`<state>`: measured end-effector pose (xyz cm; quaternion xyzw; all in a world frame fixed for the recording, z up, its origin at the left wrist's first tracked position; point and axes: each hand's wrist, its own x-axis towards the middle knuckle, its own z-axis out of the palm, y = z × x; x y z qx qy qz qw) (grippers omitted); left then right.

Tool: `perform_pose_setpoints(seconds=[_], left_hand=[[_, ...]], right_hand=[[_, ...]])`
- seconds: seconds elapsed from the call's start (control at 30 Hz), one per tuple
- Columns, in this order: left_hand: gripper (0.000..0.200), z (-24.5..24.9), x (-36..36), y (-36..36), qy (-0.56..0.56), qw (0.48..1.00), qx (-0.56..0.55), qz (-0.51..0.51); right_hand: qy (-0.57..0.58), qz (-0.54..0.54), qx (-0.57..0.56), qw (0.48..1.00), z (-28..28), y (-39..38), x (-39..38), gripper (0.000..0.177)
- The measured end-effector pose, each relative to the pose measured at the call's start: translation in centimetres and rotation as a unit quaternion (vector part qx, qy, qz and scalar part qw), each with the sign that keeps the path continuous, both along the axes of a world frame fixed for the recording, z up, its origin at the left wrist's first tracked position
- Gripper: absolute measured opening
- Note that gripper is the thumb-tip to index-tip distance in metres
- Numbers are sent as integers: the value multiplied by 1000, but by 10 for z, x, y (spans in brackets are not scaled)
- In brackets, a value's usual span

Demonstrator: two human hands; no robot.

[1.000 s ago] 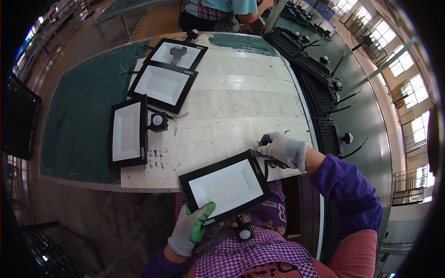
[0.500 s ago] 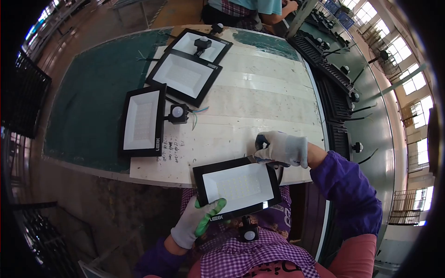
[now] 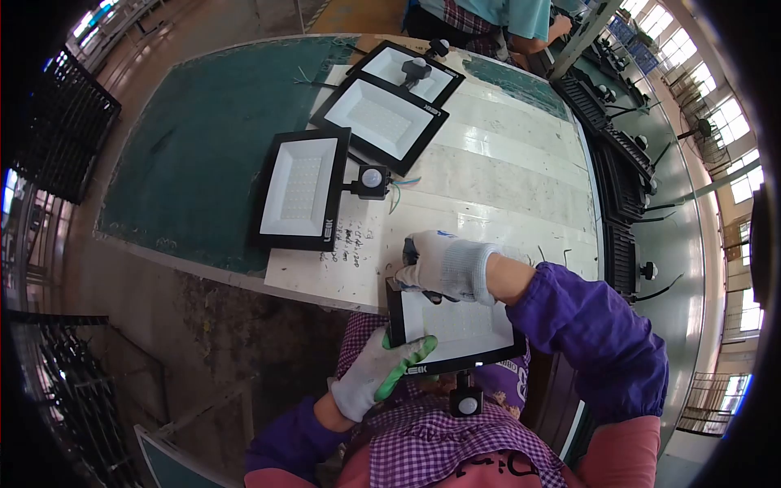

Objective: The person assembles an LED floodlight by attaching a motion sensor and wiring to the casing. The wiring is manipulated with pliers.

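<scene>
A floodlight (image 3: 464, 329) with a black frame and pale reflector lies tilted in front of me, at the near edge of the workbench. My gloved left hand (image 3: 370, 374) grips its lower left corner, the green-tipped thumb lying on the front. A motion sensor (image 3: 466, 405) hangs from the floodlight's lower edge. Above its upper left corner is my gloved right hand (image 3: 447, 264), fingers curled together and covering part of the top edge. Whatever those fingers pinch, if anything, is hidden.
On the workbench (image 3: 521, 187) lie a floodlight (image 3: 301, 187) with a sensor and loose wires, and two overlapping floodlights (image 3: 378, 120) farther back. Black finned housings (image 3: 622, 252) line the right side. A person (image 3: 525, 16) sits beyond the far edge.
My right hand has moved left along the floodlight's top edge, from near its right end to the upper left corner. My left hand keeps its hold. The camera view has shifted.
</scene>
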<state>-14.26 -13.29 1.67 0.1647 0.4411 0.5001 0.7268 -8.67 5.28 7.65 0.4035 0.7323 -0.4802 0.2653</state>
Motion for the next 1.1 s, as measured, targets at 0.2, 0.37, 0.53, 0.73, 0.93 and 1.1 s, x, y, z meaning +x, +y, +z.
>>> perform_pose_setpoints(seconds=[0.2,0.37,0.53,0.73,0.93,1.1], left_hand=[[39,-14,-1,-4,17,999,26,-15],[44,-23,-10,5,-192,981,-16,15],[47,-41,-15,4,-52,995,67,-50],[47,-43,-7,3,-24,999,24,-11],[48,-4,-12,10,34,992,93,-75],[46,-16,-9,9,-21,997,54,-54]], right_hand=[[55,2,-11,998,-10,4,11,27],[248,36,146,957,-19,-9,53,25],[367,241,288,851,-19,-44,106,24],[328,381,341,794,-3,-67,118,27],[364,401,292,788,-9,-57,109,26],[468,343,245,777,-43,-57,97,22]])
